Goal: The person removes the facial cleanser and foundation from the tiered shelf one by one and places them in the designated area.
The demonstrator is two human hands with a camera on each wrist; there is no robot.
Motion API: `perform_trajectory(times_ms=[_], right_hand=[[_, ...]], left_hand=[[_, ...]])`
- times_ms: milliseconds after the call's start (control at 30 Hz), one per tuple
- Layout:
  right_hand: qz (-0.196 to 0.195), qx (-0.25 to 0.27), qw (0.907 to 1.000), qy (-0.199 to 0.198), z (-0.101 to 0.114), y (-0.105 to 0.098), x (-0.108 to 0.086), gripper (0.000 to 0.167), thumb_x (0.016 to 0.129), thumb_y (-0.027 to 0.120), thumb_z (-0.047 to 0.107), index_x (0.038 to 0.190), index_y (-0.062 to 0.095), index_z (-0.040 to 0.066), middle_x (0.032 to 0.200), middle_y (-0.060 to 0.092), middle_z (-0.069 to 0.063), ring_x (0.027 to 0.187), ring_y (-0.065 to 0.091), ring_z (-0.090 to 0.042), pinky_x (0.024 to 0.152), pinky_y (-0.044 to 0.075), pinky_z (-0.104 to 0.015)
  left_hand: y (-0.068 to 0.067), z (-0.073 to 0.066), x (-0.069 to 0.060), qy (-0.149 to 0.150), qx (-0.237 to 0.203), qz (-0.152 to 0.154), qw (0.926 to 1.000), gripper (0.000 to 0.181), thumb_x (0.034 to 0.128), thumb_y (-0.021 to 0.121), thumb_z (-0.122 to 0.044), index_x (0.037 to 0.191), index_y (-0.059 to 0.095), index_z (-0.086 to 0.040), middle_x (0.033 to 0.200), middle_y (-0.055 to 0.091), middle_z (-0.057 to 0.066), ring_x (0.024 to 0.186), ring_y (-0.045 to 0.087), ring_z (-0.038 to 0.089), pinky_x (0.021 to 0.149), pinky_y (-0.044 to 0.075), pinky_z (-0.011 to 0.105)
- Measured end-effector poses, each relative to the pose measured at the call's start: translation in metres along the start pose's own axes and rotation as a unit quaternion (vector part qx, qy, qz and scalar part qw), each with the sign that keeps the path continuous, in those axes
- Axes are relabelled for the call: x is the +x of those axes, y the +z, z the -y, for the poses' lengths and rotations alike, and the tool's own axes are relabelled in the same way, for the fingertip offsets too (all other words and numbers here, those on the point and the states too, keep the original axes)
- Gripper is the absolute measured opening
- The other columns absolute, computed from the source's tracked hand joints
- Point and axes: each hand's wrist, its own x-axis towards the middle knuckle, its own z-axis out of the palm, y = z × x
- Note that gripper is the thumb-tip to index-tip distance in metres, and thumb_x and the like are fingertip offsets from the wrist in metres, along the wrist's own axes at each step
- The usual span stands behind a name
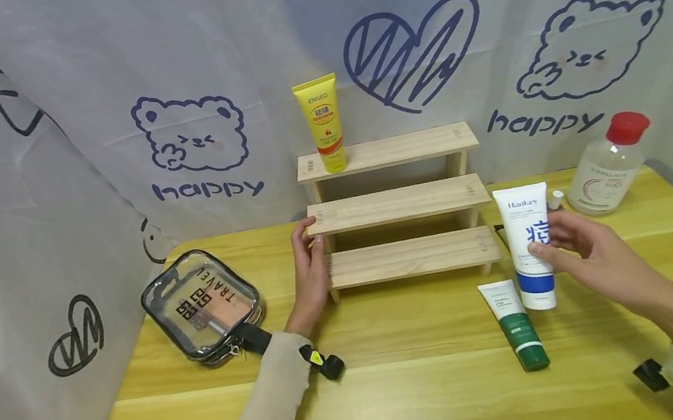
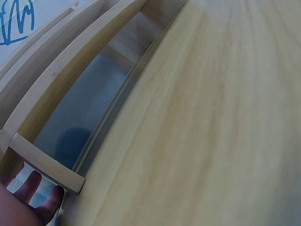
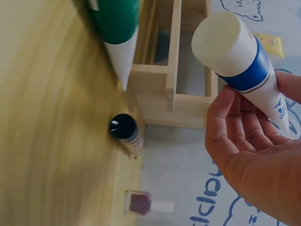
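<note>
My right hand (image 1: pixel 601 257) grips a white tube with a blue band (image 1: pixel 527 239), upright with its cap down, just right of the wooden three-step rack (image 1: pixel 409 257). In the right wrist view the thumb and fingers of the hand (image 3: pixel 254 141) curl round the tube (image 3: pixel 254 66). My left hand (image 1: pixel 310 275) rests against the rack's left end; its fingertips touch the wood (image 2: pixel 49 165) in the left wrist view. A yellow tube (image 1: pixel 324 125) stands on the top step at the left. Below the white tube, a green and white tube (image 1: pixel 515 325) lies on the table.
A clear travel pouch (image 1: pixel 202 306) lies at the left. At the back right stands a clear bottle with a red cap (image 1: pixel 605 170). The right wrist view shows a small black-capped item (image 3: pixel 126 129) and a little purple bottle (image 3: pixel 140 202). Printed cloth (image 1: pixel 261 54) hangs behind.
</note>
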Motion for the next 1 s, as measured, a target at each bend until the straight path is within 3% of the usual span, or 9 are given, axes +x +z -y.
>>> perform_trajectory(times_ms=[133,167,267,500,800,1000], right_hand=[[0.014,-0.005,0.9994,0.032,-0.007,0.000,-0.007,0.056,0.113,0.062,0.027,0.156,0.047,-0.005,0.142,0.065,-0.029,0.101,0.061,0.010,0.083,0.058,-0.017],[0.018,-0.009,0.9990,0.040,-0.009,0.001,-0.009,0.058,0.113,0.062,0.028,0.157,0.046,-0.006,0.143,0.064,-0.030,0.102,0.061,0.009,0.083,0.057,-0.016],[0.029,-0.021,0.9976,0.060,-0.014,0.001,-0.014,0.060,0.113,0.062,0.034,0.156,0.046,-0.005,0.145,0.064,-0.030,0.106,0.063,0.005,0.085,0.056,-0.015],[0.050,-0.039,0.9944,0.084,-0.024,0.001,-0.024,0.062,0.114,0.059,0.036,0.154,0.045,-0.009,0.142,0.064,-0.032,0.118,0.068,-0.027,0.082,0.057,-0.018],[0.089,-0.022,0.9842,0.152,-0.032,-0.003,-0.034,0.078,0.113,0.057,0.046,0.161,0.034,-0.012,0.143,0.063,-0.033,0.115,0.068,-0.025,0.081,0.060,-0.025],[0.106,-0.023,0.9790,0.173,-0.040,-0.004,-0.038,0.080,0.112,0.058,0.049,0.161,0.034,-0.010,0.145,0.062,-0.034,0.116,0.068,-0.027,0.083,0.061,-0.029]], left_hand=[[0.000,-0.003,0.001,-0.013,0.008,0.001,0.9999,0.041,0.1189,0.042,-0.031,0.157,0.042,-0.017,0.140,0.052,0.013,0.119,0.050,0.033,0.099,0.040,0.031],[0.002,-0.010,-0.001,-0.027,0.020,0.000,0.9994,0.041,0.1190,0.041,-0.027,0.158,0.041,-0.014,0.141,0.051,0.016,0.120,0.049,0.038,0.100,0.039,0.033],[0.002,-0.010,-0.001,-0.029,0.025,-0.004,0.9993,0.040,0.1190,0.041,-0.026,0.157,0.042,-0.014,0.141,0.051,0.017,0.120,0.050,0.039,0.099,0.039,0.032],[0.002,-0.012,-0.001,-0.035,0.024,-0.002,0.9991,0.040,0.1189,0.041,-0.020,0.158,0.041,-0.011,0.142,0.051,0.018,0.119,0.051,0.033,0.098,0.040,0.030],[0.002,-0.013,0.001,-0.045,0.017,-0.004,0.9988,0.040,0.1187,0.040,-0.014,0.159,0.040,-0.008,0.153,0.048,0.020,0.124,0.050,0.038,0.100,0.040,0.032],[0.002,-0.012,0.000,-0.051,0.021,-0.001,0.9985,0.040,0.1189,0.041,-0.016,0.158,0.040,-0.009,0.154,0.047,0.019,0.125,0.050,0.038,0.102,0.039,0.030]])
